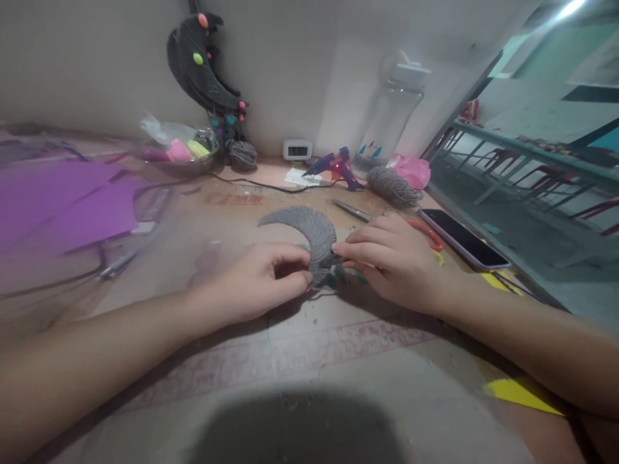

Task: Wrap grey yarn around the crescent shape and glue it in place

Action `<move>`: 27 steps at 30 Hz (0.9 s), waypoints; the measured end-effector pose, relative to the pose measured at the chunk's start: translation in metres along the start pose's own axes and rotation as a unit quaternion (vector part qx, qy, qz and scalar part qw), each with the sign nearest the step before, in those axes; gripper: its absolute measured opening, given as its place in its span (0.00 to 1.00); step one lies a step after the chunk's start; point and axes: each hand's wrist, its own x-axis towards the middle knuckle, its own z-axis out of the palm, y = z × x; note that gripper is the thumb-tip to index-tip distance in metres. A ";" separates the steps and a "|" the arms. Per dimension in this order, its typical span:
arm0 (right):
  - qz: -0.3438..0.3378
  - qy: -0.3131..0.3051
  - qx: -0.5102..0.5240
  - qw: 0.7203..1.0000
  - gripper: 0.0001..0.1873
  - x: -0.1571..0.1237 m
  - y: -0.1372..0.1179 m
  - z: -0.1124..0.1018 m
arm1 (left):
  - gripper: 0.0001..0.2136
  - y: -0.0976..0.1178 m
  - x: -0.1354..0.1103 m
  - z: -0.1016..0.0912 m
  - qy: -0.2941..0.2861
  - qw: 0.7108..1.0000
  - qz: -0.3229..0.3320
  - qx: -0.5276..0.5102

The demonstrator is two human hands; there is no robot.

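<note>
A crescent moon shape wrapped closely in grey yarn is held low over the table, its upper tip pointing left. My left hand pinches its lower part between thumb and fingers. At the crescent's outer right edge, my right hand has its fingers closed on a small bit of grey yarn; the fingers partly hide it. Beyond my right hand lie scissors with orange handles, blades pointing left. The crescent's lower tip is covered by my left fingers.
Behind stand a glue gun with a red light, a small digital clock, a clear bottle and a grey yarn skein. A phone lies right, purple sheets left, near a bowl. A dark crescent ornament hangs above.
</note>
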 end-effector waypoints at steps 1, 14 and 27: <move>0.000 0.000 0.001 1.000 0.08 0.000 0.000 0.000 | 0.08 0.000 0.000 0.000 0.000 1.000 0.000 0.005; 0.072 -0.011 0.125 0.989 0.07 -0.002 0.000 0.003 | 0.08 -0.002 0.000 0.000 -0.020 0.999 -0.016 -0.026; 0.029 -0.002 0.037 0.999 0.09 0.000 -0.002 0.002 | 0.07 0.000 0.001 0.000 -0.017 0.998 -0.030 -0.062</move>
